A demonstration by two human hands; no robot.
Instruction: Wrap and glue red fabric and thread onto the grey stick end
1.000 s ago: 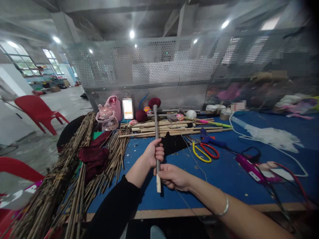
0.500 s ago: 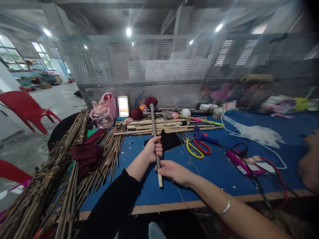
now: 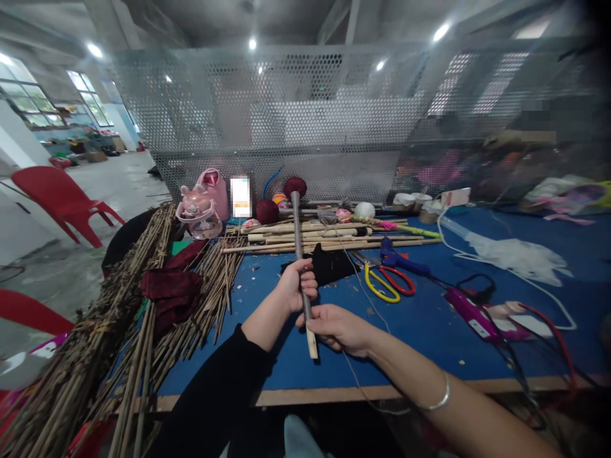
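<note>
A long stick (image 3: 298, 229) with a grey covering slants away from me over the table, its near end bare pale wood. My left hand (image 3: 296, 284) wraps around its middle, closed. Lower down, my right hand (image 3: 337, 327) pinches it where the grey covering meets the bare wood. A dark red ball (image 3: 295, 187) shows at the far tip; I cannot tell whether it is fixed to the stick or lies behind it. Beneath and beyond my left hand lies a black cloth (image 3: 334, 264). To its right are scissors (image 3: 382, 283) with yellow and red handles.
Bundled twigs (image 3: 95, 331) and a maroon cloth (image 3: 170, 296) cover the left side. Pale sticks (image 3: 267, 240) lie across the back, near a pink cup (image 3: 200, 207). Rightward sit a blue glue gun (image 3: 403, 259), a purple power strip (image 3: 470, 315) and cords. A perforated screen (image 3: 305, 127) stands behind.
The view has shifted slightly, so most things appear farther right. Both hands keep hold of the stick; more of my right hand's lower fingers show beneath it.
</note>
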